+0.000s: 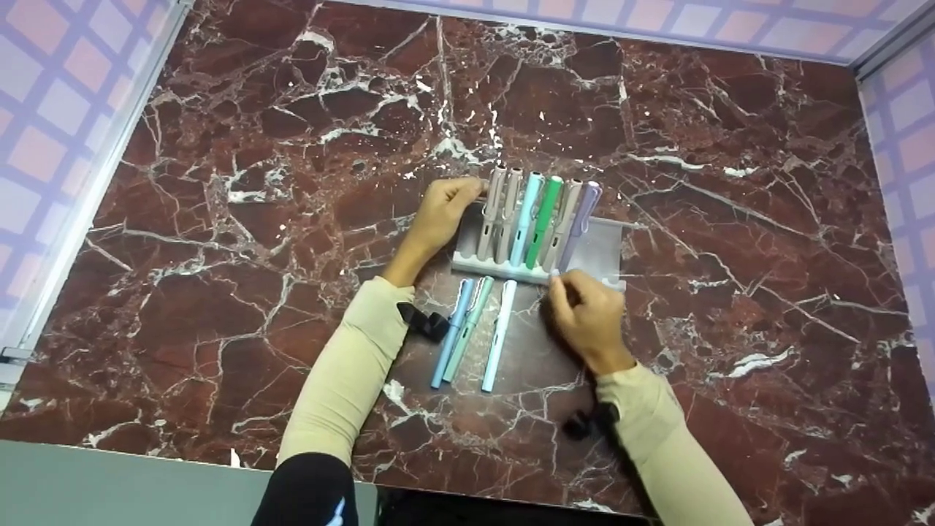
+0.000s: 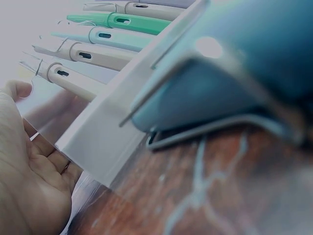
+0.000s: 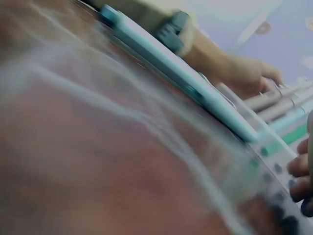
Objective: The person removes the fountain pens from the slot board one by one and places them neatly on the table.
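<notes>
A clear pen stand (image 1: 603, 252) with a notched front ledge holds several capped pens side by side: brownish-grey ones, a light blue pen (image 1: 527, 219), a green pen (image 1: 544, 223) and a purple pen (image 1: 582, 223) at the right end. My left hand (image 1: 442, 212) grips the stand's left side, its thumb near the top of the outermost brownish-grey pen (image 2: 73, 81). My right hand (image 1: 592, 318) pinches the front ledge below the purple pen; its curled fingers (image 3: 301, 166) show at the edge of the right wrist view.
In front of the stand lie a blue pen (image 1: 451, 336), a sage-green pen (image 1: 469, 329) and a pale aqua pen (image 1: 500, 336). The blue and sage-green ones lie close together beside the left wrist's black camera mount (image 1: 425, 323). Checked panels (image 1: 62, 102) border the marbled table (image 1: 219, 292).
</notes>
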Motion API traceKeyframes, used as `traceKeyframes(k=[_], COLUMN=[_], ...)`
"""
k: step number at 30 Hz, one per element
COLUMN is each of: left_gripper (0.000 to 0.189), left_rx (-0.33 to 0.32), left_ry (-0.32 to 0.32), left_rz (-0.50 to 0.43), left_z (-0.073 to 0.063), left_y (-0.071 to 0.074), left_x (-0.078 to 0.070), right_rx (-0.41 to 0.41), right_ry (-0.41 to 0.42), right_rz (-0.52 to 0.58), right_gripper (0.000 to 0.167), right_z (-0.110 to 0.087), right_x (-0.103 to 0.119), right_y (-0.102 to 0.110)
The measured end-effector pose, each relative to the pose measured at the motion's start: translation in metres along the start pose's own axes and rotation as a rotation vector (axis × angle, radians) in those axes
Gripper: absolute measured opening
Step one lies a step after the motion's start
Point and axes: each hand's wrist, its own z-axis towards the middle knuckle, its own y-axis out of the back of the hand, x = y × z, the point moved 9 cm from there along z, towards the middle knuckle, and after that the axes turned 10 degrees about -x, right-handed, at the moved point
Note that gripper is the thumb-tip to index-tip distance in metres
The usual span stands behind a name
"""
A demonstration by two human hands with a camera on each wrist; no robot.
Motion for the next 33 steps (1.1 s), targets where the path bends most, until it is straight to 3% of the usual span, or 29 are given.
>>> traceKeyframes(k=[6, 9, 14, 20, 33], left_gripper=[0.031, 0.032, 0.032, 0.03, 0.033], left_rx=[0.014, 0.009, 0.011, 0.003, 0.012], left_ry=[-0.012, -0.01, -0.027, -0.021, -0.022], left_rz=[0.006, 0.017, 0.006, -0.009, 0.006], left_z=[-0.001, -0.001, 0.0, -0.001, 0.0], left_y=[-0.001, -0.001, -0.001, 0.0, 0.0], left_x=[-0.001, 0.0, 0.0, -0.001, 0.0], right_rx=[-0.279, -0.325, -0.175, -0.003, 0.028], right_ry=[0.059, 0.003, -0.157, -0.165, -0.195], right_rz=[0.002, 0.004, -0.024, -0.145, -0.192], right_gripper=[0.016, 0.016, 0.022, 0.024, 0.024], right_z=[0.013, 0.018, 0.022, 0.022, 0.021], right_x=[-0.003, -0.01, -0.03, -0.033, -0.036], right_y=[0.021, 0.025, 0.012, 0.0, -0.001])
